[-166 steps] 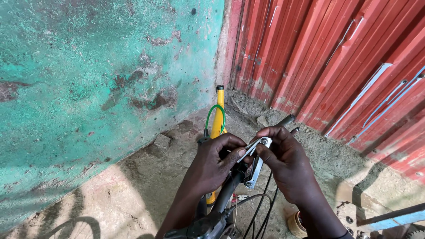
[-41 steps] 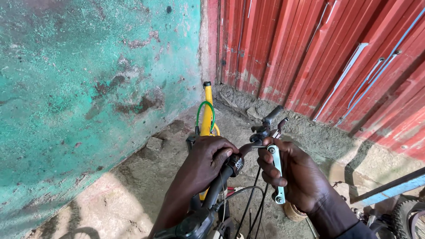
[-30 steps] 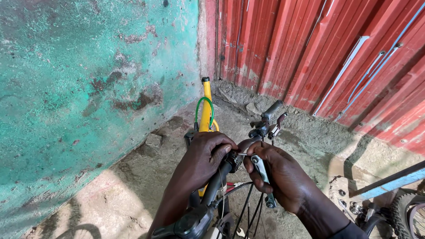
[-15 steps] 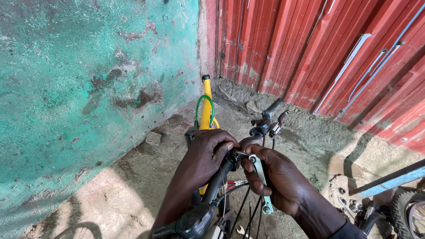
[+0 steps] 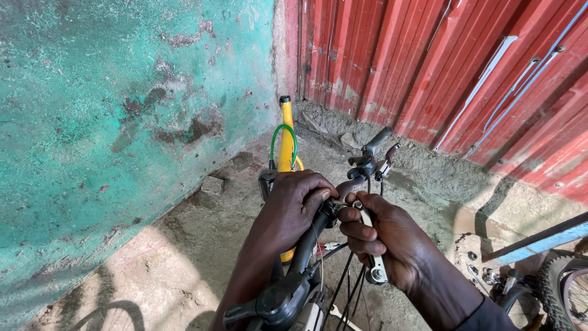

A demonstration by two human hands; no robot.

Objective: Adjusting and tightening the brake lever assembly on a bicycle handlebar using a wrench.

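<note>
My left hand point(image 5: 294, 205) wraps around the black bicycle handlebar point(image 5: 312, 236) near its middle. Right beside it, my right hand point(image 5: 386, 236) holds a silver wrench point(image 5: 372, 260) whose upper end meets a small fitting on the bar, next to my left fingers. The wrench handle points down through my palm. Beyond my hands the bar ends in a grey grip point(image 5: 378, 139) with a brake lever point(image 5: 389, 160). A black shifter point(image 5: 275, 303) sits on the near end of the bar.
A yellow bicycle frame tube point(image 5: 286, 138) with a green cable loop point(image 5: 283, 142) stands ahead. A teal plastered wall point(image 5: 110, 122) is on the left, red corrugated sheeting point(image 5: 465, 67) on the right. A tyre point(image 5: 560, 288) lies at bottom right on the rough concrete ground.
My right hand swung the wrench from out at the right back in against the fitting on the bar. My left hand kept its grip throughout.
</note>
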